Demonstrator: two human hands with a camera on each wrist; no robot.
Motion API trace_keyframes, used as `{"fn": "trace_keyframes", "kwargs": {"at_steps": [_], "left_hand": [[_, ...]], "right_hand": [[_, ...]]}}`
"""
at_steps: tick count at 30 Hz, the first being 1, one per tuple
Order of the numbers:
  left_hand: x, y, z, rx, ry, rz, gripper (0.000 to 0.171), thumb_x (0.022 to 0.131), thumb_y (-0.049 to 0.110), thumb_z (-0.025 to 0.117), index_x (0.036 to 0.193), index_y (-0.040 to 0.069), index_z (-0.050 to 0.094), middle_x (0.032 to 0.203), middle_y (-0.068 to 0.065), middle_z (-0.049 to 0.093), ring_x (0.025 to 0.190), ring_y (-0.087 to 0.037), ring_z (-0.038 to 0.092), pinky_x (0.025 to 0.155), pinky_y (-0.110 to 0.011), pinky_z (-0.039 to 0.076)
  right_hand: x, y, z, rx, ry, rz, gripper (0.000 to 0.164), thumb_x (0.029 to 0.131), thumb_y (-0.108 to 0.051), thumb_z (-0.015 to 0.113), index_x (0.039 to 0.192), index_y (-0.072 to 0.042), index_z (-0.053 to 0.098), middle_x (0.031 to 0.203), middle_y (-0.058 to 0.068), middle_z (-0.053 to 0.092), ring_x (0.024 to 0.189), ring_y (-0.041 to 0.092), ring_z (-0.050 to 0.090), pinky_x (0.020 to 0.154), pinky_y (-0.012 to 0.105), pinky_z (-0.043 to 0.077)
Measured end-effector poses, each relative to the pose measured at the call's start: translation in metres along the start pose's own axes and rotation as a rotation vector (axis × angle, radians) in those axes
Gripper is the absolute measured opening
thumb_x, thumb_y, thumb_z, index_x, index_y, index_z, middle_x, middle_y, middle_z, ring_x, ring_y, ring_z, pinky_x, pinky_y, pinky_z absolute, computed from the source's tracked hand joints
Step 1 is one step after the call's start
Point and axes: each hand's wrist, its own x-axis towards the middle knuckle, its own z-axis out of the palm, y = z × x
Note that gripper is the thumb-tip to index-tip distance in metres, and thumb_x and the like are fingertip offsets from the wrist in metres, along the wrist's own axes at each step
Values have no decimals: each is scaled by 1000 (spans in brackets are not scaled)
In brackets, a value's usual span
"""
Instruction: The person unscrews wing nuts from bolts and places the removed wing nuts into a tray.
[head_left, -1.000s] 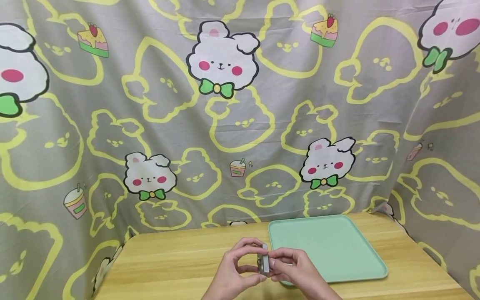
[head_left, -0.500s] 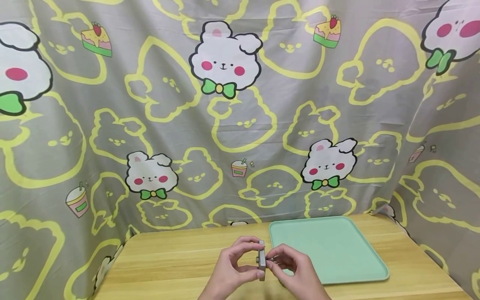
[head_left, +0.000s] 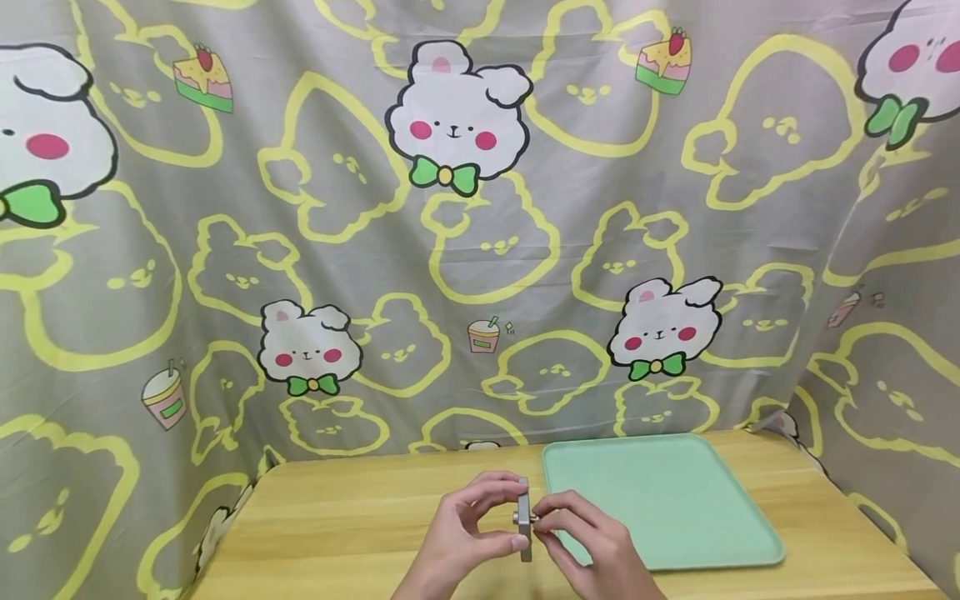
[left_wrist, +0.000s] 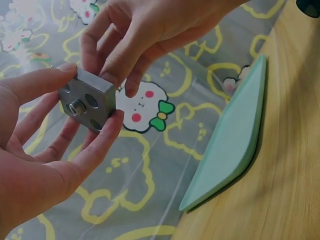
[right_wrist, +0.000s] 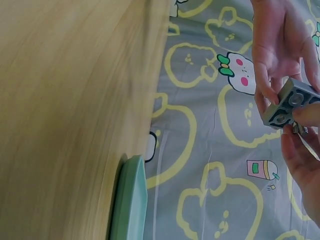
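My left hand point(head_left: 465, 533) holds a square grey metal block point(head_left: 524, 542) upright by its edges, thumb below and fingers above in the head view. The left wrist view shows the block's face point(left_wrist: 81, 93) with several round holes and a short threaded stud point(left_wrist: 76, 106) sticking out of the middle. On the other face, my right hand point(head_left: 596, 537) pinches a small shiny metal part point(right_wrist: 299, 128) with thumb and fingertips, right at the block. Fingers partly cover that part, and I cannot tell its kind. Round recesses show on this face in the right wrist view.
A mint-green tray point(head_left: 660, 500) lies on the wooden table point(head_left: 337, 517), behind and to the right of my hands. A grey cloth point(head_left: 480, 250) printed with cartoon bears hangs around the back and sides. A dark object point(left_wrist: 309, 7) shows at a corner of the left wrist view.
The block has turned edge-on to the head view. My right hand has shifted its fingers on the small metal part, now reaching over it with straighter fingers. The head view has shifted slightly.
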Motion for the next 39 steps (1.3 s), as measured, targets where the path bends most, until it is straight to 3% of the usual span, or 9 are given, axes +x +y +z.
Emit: {"fn": "trace_keyframes", "kwargs": {"at_steps": [9,14,16,20,22,26,31,36,39], "left_hand": [[3,1,0,-7,-10,35,50,86,-4,80,132,-9,61,141,-20,51,132,-30,51,94,-49,60],[5,1,-1,4,-39,79,50,86,-5,79,132,-10,60,141,-22,49,132,-29,52,94,-49,60],[6,1,-2,15,-48,97,50,87,-5,79,132,-11,59,141,-24,48,132,-29,52,94,-49,61],[7,1,-4,50,-41,127,49,85,-6,80,130,-10,61,141,-26,47,131,-28,53,92,-49,61],[8,0,-3,61,-39,145,48,84,-7,80,128,-8,63,140,-27,47,130,-28,53,91,-49,61],[8,-1,-1,83,-64,183,47,85,-5,80,129,-7,63,140,-27,46,128,-26,54,90,-49,62],[6,-3,2,148,-92,209,44,86,-3,80,128,-2,67,139,-25,47,127,-25,53,88,-47,63],[5,-5,3,184,-83,150,43,85,0,81,126,3,69,139,-20,49,127,-25,53,88,-44,63],[5,-7,3,184,-82,142,44,85,0,82,127,1,69,139,-21,49,127,-25,53,88,-44,63]], "right_hand": [[2,-2,-3,4,-21,95,10,100,-20,69,103,-10,69,108,6,66,87,12,66,73,14,58],[6,-8,-9,39,-31,219,30,86,2,81,109,-12,69,114,5,67,97,17,68,77,20,61],[9,-13,-12,106,-25,368,36,85,7,80,113,-13,69,116,4,68,102,19,68,80,25,63],[16,-20,-16,302,15,818,22,97,-8,72,118,-9,68,115,8,70,105,19,70,83,34,64],[19,-18,-19,408,27,1021,26,100,-18,69,122,-3,67,115,12,71,104,21,72,84,36,64],[17,-10,-24,619,-23,1234,44,103,-24,65,131,9,59,118,17,70,102,28,73,84,38,64],[10,-2,-25,762,-98,1312,43,105,-24,62,131,9,60,115,13,72,100,25,72,84,36,64],[6,1,-24,786,-113,1329,36,104,-22,63,126,6,64,113,11,73,97,22,72,82,34,64],[6,0,-24,754,-112,1286,33,103,-19,64,124,7,65,112,10,72,96,23,72,81,34,64]]}}
